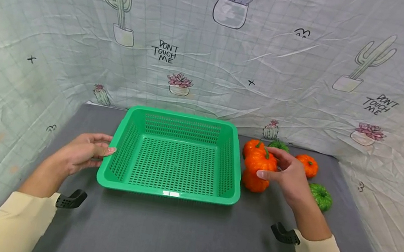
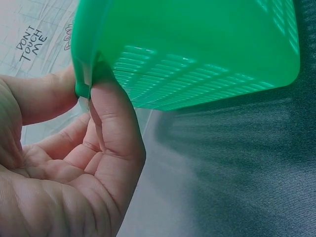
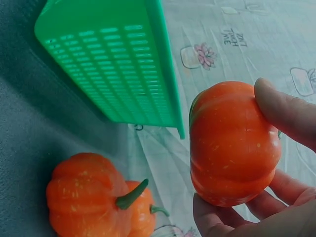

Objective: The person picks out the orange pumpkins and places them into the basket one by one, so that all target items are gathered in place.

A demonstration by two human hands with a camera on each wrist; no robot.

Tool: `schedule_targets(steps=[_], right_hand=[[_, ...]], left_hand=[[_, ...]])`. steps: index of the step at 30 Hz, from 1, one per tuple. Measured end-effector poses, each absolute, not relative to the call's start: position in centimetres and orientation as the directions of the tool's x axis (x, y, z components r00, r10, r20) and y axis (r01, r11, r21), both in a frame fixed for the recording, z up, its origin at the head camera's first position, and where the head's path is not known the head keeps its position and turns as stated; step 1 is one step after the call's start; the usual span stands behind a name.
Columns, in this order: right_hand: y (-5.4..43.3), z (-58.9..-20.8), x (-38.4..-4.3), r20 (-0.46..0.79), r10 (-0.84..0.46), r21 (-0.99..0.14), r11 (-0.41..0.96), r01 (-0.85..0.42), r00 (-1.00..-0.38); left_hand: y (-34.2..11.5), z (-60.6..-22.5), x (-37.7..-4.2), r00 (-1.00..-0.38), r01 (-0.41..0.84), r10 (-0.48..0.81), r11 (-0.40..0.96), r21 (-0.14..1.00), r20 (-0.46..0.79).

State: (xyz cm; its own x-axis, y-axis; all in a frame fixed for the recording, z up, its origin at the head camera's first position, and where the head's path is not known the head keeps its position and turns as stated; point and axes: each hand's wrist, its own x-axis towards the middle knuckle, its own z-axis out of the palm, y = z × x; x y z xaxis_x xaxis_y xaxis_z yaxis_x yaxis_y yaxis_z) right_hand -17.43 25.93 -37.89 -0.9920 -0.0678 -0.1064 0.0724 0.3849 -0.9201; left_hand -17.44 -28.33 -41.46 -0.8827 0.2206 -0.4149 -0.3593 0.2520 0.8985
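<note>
My left hand [image 1: 83,152] pinches the left rim of a green plastic basket [image 1: 167,192] between thumb and fingers. In the left wrist view the thumb lies on one side of the rim [image 2: 84,59] and the curled fingers on the other. The basket's inside shows only its slotted floor and walls. To its right, my right hand [image 1: 290,177] holds a small orange pumpkin [image 3: 234,143], the thumb on one side and fingers beneath. That pumpkin is raised off the table, apart from the basket. Two orange pumpkins with green stems, a nearer one [image 3: 89,195] and a farther one [image 3: 142,212], sit below it.
A green pumpkin [image 1: 279,145] stands behind my right hand, partly hidden. Farther right are another orange pumpkin [image 1: 306,165] and a green one [image 1: 320,196] beside my right wrist. The grey tabletop [image 1: 168,239] meets a patterned cloth backdrop [image 1: 227,68] at the back and sides.
</note>
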Motion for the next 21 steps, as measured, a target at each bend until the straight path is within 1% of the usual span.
schedule_targets(steps=[8, 21], right_hand=[[25.1, -37.2, -17.8, -0.116, -0.109, -0.931, 0.357, 0.07, -0.987], [22.9, -37.1, -18.7, -0.119, -0.161, -0.932, 0.36, 0.054, -0.98]], left_hand=[[-28.2, -41.2, -17.6, -0.877, -0.367, 0.216, 0.278, 0.888, -0.43], [-28.2, -41.3, -17.7, -0.873, -0.385, 0.233, 0.212, 0.898, -0.429]])
